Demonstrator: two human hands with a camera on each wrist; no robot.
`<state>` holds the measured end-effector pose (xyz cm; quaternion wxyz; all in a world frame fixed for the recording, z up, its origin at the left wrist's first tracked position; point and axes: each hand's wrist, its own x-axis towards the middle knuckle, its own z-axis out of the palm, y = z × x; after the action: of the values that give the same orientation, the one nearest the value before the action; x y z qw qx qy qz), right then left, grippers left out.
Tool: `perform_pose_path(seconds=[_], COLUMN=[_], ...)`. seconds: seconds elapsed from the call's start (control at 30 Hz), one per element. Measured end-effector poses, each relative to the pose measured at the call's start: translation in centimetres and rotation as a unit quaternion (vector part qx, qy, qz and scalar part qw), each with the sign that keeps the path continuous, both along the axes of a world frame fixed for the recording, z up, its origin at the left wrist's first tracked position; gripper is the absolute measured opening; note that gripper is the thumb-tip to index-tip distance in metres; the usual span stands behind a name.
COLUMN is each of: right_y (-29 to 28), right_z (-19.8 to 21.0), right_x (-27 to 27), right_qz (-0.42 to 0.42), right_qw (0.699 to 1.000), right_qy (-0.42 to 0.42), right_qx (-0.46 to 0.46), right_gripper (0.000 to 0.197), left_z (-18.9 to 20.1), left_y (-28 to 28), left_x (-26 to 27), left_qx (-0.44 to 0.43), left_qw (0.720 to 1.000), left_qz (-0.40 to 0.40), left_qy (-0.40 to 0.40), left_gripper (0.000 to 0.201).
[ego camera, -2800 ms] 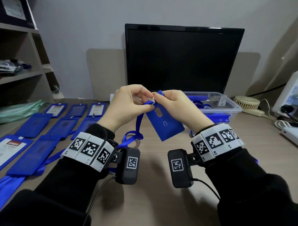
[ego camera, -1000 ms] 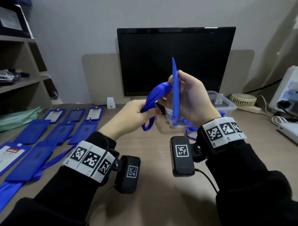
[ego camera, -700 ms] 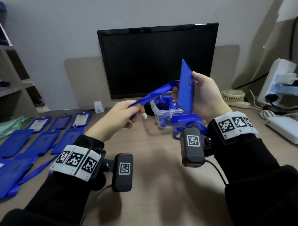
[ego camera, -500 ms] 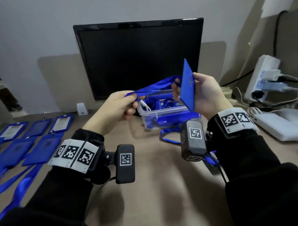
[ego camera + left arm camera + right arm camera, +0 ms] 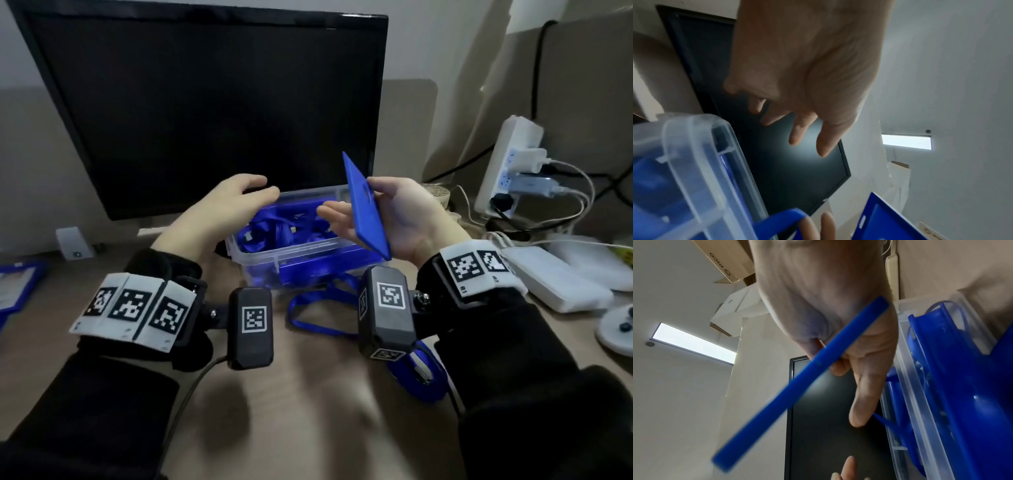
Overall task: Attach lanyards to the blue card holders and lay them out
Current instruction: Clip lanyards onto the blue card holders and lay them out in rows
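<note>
My right hand (image 5: 349, 198) grips a plain blue card holder (image 5: 366, 209) upright, thumb on its right face and fingers on its left, above a clear plastic box (image 5: 260, 263). The right wrist view shows the card holder (image 5: 801, 381) edge-on across the fingers. The box holds a tangle of blue lanyards (image 5: 284, 226). My left hand (image 5: 263, 186) hovers over the box's left end with fingers spread and relaxed, holding nothing. In the left wrist view the left hand (image 5: 807, 142) is empty above the box rim (image 5: 684, 146), and a blue strap (image 5: 781, 217) arcs beside the right fingertips.
A dark monitor (image 5: 205, 102) stands just behind the box. Loose blue lanyards (image 5: 318, 318) lie on the desk in front of it. A power strip (image 5: 507, 164) with cables and a white device (image 5: 555, 281) sit at the right. Laid-out card holders (image 5: 17, 284) show at the far left edge.
My left hand has let go of the lanyard it held stretched toward the card holder and now hangs open over the box. The head view has turned right and down toward the box.
</note>
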<state>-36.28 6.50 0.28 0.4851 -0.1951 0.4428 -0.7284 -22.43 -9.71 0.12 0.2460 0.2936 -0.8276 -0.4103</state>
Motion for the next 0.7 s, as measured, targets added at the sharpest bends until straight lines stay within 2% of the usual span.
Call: perform_pose_path(seconds=[0.13,0.17,0.23,0.33,0.43,0.5,0.63,0.7], right_y=[0.4,0.7,1.3,2.0,2.2,2.2,2.2,2.3], right_z=[0.6,0.8,1.2,1.8,2.2,2.4,2.9,3.0], right_x=[-0.2,-0.1,-0.1,0.1,0.4,0.7,1.0,1.1], right_qz=[-0.051,-0.061,-0.075,-0.09,-0.102,-0.099,-0.093,-0.092], right_qw=[0.996,0.993,0.988,0.985,0.983,0.982,0.982,0.982], right_qy=[0.054,0.078,0.114,0.138,0.15,0.157,0.164,0.167], right_qx=[0.04,0.058,0.071,0.054,0.037,0.028,0.004,0.0], right_gripper=[0.034,0.034,0.033,0.032,0.032,0.032,0.033,0.033], left_z=[1.3,1.6,1.7,0.8,-0.3,-0.7,-1.3,-1.9], left_y=[2.6,3.3,4.7,6.2,7.2,7.6,8.4,9.0], left_x=[0.5,0.6,0.7,0.3,-0.3,-0.4,-1.0,-1.6], left_qx=[-0.051,-0.053,-0.056,-0.098,-0.135,-0.126,-0.085,-0.103], left_qw=[0.997,0.996,0.982,0.921,0.86,0.857,0.882,0.867], left_qz=[-0.05,-0.076,-0.144,-0.239,-0.302,-0.321,-0.325,-0.348], left_qy=[0.016,-0.01,-0.112,-0.29,-0.389,-0.383,-0.331,-0.341], left_gripper=[0.019,0.018,0.019,0.021,0.021,0.022,0.023,0.024])
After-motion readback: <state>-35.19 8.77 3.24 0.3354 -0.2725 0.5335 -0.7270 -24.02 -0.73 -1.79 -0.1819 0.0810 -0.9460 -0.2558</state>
